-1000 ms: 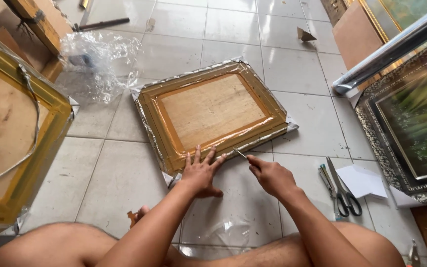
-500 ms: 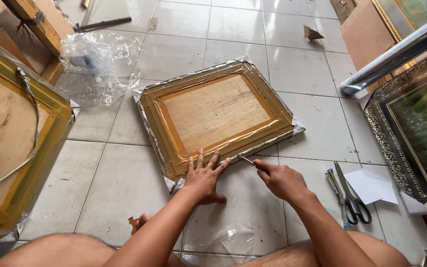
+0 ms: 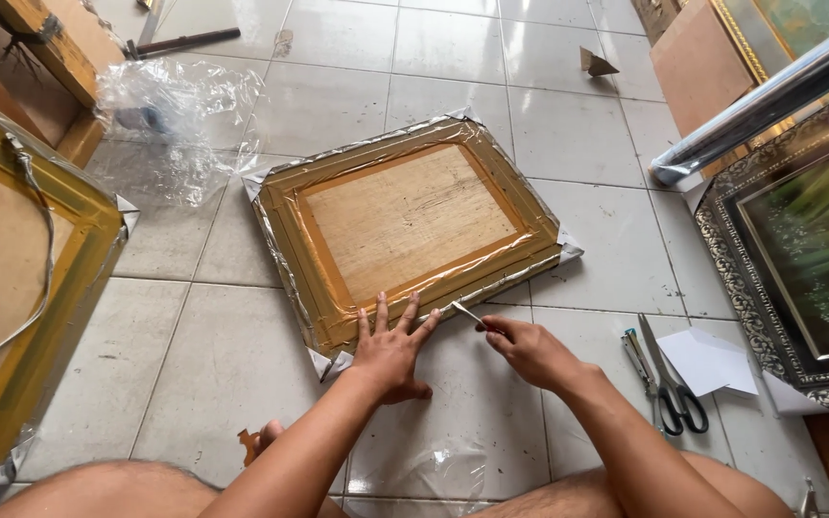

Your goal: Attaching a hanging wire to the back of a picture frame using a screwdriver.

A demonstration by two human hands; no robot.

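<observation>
Head view, looking down at a tiled floor [image 3: 568,144]. My left hand [image 3: 390,350] lies flat with fingers spread, released, pressing on the near edge of a gold picture frame [image 3: 405,225] that rests face down on the floor, its plywood back up, wrapped in clear plastic film. My right hand [image 3: 528,350] is clenched on a thin blade [image 3: 467,313], likely a craft knife, the tip meeting the wrapped near edge just beside the left fingertips. Step in hand, as I judge it: trimming or slitting the film along that near edge while the left hand pins the frame. The next move calls for a steady draw along the edge, blade kept shallow and clear of the left fingers, frame held from sliding on the tile. Count: three frames in view: the wrapped one in work, a second gold frame [image 3: 21,307] at left, back up with a hanging cord, and an ornate silver frame [image 3: 750,278] at right holding a green picture. One pair of scissors [image 3: 669,384] beside a white paper scrap [image 3: 712,360], one roll of film [image 3: 769,96] at upper right, one crumpled plastic heap [image 3: 179,115] at upper left.
</observation>
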